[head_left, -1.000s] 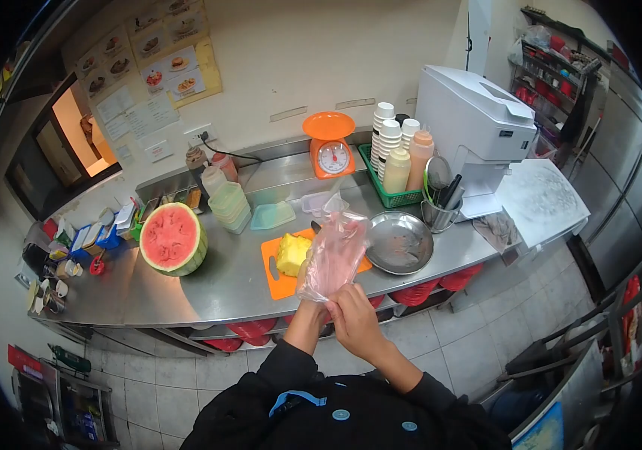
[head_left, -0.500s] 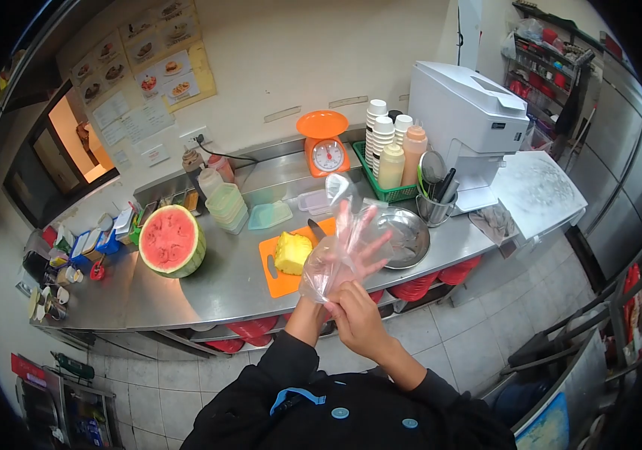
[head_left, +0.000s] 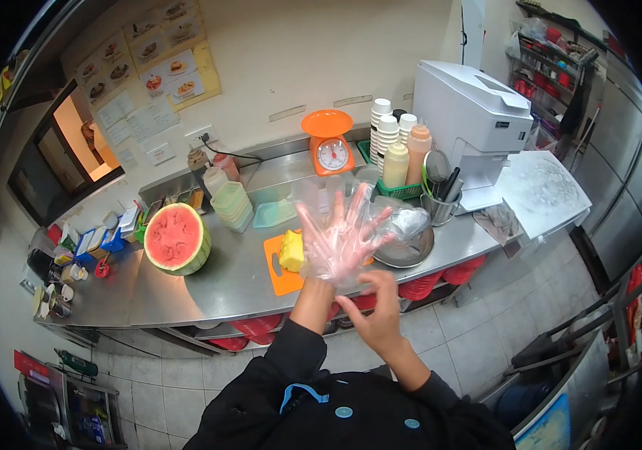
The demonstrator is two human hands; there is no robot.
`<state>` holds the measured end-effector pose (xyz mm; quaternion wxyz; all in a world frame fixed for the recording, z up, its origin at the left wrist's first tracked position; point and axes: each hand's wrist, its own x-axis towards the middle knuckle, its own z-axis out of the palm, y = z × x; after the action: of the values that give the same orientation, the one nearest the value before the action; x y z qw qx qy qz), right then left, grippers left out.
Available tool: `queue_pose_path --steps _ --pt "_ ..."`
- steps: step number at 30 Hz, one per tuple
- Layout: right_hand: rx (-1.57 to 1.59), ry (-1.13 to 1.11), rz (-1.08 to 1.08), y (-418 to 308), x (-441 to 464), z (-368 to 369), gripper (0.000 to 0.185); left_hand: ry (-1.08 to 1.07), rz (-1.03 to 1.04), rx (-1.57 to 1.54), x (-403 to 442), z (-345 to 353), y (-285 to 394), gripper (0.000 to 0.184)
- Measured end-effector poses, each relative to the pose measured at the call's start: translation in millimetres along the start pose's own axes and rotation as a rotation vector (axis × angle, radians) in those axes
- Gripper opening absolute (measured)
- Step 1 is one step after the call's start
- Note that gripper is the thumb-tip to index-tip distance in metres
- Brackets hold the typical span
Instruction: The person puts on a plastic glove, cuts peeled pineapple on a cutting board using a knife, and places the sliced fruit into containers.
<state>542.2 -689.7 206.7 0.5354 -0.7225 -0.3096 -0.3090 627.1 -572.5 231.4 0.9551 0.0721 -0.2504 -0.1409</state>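
My left hand [head_left: 342,236] wears a clear plastic glove, its fingers spread wide over the counter. The loose glove [head_left: 312,259] reaches down to about the wrist. Just below it, to the right, my right hand [head_left: 381,315] is bare, with thumb and forefinger apart near the glove's cuff and nothing visible between them. Behind the gloved hand, peeled pineapple [head_left: 291,251] lies on an orange cutting board [head_left: 285,283], partly hidden. The knife on the board is now covered by the hand. A metal bowl [head_left: 420,255] stands to the right, partly behind the glove.
A cut watermelon [head_left: 177,238] sits at left on the steel counter [head_left: 122,296]. Stacked plastic containers [head_left: 231,206], an orange scale [head_left: 332,154], a green basket [head_left: 399,191] with sauce bottles and cups, a utensil holder [head_left: 441,208] and a white machine [head_left: 474,120] line the back.
My right hand has let go of the glove's cuff and moved slightly right and down. My left hand's fingers have spread inside the glove, which sits further down over them.
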Motion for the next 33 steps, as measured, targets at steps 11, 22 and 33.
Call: queue_pose_path --steps 11,22,33 --pt "-0.200 -0.271 -0.064 21 -15 5 0.008 0.124 0.217 -0.046 -4 10 -2 0.079" --pt "-0.363 -0.522 -0.269 7 -32 6 0.017 0.165 0.036 -0.153 -21 -18 -5 0.077" --pt "-0.477 -0.470 -0.245 3 19 -6 0.022 0.037 -0.046 -0.058 -20 -32 -8 0.086"
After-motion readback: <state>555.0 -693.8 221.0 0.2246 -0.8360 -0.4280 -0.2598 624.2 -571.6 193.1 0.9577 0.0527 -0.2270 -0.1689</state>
